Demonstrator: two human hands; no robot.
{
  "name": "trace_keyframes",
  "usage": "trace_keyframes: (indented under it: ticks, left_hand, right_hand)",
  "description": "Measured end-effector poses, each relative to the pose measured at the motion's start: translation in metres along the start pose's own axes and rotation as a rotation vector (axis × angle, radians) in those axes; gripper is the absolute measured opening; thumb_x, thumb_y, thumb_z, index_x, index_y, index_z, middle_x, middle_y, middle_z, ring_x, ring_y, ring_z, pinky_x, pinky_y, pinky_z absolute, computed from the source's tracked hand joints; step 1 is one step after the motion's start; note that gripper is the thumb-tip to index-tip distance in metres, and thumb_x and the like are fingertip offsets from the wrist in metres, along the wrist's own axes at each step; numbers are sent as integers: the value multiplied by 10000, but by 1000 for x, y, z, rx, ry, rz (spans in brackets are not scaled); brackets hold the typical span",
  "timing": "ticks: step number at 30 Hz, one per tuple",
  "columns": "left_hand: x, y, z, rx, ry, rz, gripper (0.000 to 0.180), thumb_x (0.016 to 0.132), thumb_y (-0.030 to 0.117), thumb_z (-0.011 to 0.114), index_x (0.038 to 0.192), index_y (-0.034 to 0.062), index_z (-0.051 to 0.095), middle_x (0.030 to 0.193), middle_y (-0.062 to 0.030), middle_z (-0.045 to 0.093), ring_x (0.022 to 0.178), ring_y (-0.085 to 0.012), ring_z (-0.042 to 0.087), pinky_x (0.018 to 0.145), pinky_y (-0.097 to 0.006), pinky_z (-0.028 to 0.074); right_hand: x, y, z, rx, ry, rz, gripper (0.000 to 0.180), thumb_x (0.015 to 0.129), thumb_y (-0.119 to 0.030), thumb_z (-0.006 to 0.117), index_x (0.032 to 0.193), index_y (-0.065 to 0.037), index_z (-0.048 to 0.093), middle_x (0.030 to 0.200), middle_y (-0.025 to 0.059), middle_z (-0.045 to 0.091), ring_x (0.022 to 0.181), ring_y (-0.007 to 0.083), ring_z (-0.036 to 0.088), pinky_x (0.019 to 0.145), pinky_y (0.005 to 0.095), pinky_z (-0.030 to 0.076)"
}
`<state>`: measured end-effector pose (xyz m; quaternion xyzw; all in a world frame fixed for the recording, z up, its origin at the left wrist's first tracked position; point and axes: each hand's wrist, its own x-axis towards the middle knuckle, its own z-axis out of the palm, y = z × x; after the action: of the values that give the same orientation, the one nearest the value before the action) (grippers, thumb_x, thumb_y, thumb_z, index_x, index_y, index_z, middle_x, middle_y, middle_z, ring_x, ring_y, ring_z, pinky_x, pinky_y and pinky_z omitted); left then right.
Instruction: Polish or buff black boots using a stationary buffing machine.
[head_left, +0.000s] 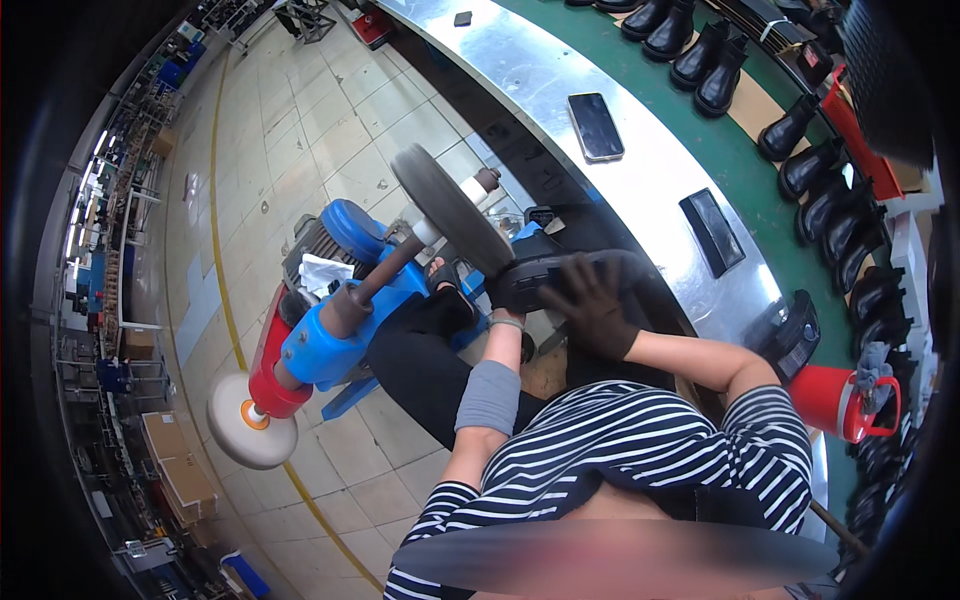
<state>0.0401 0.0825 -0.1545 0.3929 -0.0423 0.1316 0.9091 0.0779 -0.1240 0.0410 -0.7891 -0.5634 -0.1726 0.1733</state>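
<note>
A dark buffing wheel (453,208) stands upright on the spindle of a blue and red machine (340,335). Against its lower edge lies a black boot (535,272), dark and partly covered by my hands. My left hand (513,296), in a dark glove, grips the boot close to the wheel; most of its fingers are hidden. My right hand (597,308), in a brown glove, lies over the boot with its fingers spread along it, steadying it. A grey sleeve band (490,397) covers part of my left forearm.
A pale buffing wheel (250,420) sits on the machine's near end. At right, a metal ledge (650,180) carries a phone (596,127) and a black flat case (711,232). Beyond it, several black boots (720,75) line a green belt (650,95). A red jug (835,402) stands nearby.
</note>
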Motion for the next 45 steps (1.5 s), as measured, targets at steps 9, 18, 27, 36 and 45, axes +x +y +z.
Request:
trace_keyframes:
  ticks: [9, 18, 27, 36, 45]
  left_hand:
    - [12, 24, 22, -334, 747, -28, 454, 960, 387, 365, 1275, 85, 491, 1201, -99, 576, 1088, -276, 558, 959, -384, 437]
    - [-26, 7, -78, -310, 643, 18, 452, 980, 342, 361, 1286, 28, 470, 1273, -149, 515, 1181, -289, 480, 1037, -402, 341]
    - [-40, 10, -142, 488, 827, 67, 473, 951, 363, 431, 1264, 11, 472, 1242, -151, 518, 1159, -299, 475, 980, -404, 373]
    - [28, 33, 91, -643, 997, -281, 666, 930, 544, 302, 1303, 13, 450, 1266, -125, 535, 1150, -302, 507, 1022, -392, 366]
    - [36, 111, 210, -541, 938, -27, 765, 813, 602, 392, 1366, 73, 401, 1386, -163, 406, 1311, -307, 331, 1119, -405, 200]
  right_hand:
    - [39, 44, 39, 42, 73, 166, 557, 679, -276, 648, 1199, -169, 481, 1124, 101, 470, 1108, 284, 445, 918, 573, 249]
    - [48, 16, 83, -21, 172, -84, 340, 763, -225, 541, 1096, -156, 544, 1105, 109, 492, 1111, 281, 440, 938, 546, 271]
    - [35, 4, 76, -42, 232, -224, 304, 779, -226, 555, 1081, -196, 568, 1159, 111, 505, 1146, 285, 447, 975, 563, 271]
    - [-31, 65, 3, -4, 221, 146, 588, 691, -227, 665, 1238, -186, 455, 1245, 144, 421, 1196, 361, 394, 995, 530, 281]
    - [-22, 62, -19, 144, 145, 450, 973, 468, -133, 750, 1350, -177, 341, 1277, 200, 358, 1153, 388, 392, 929, 472, 344]
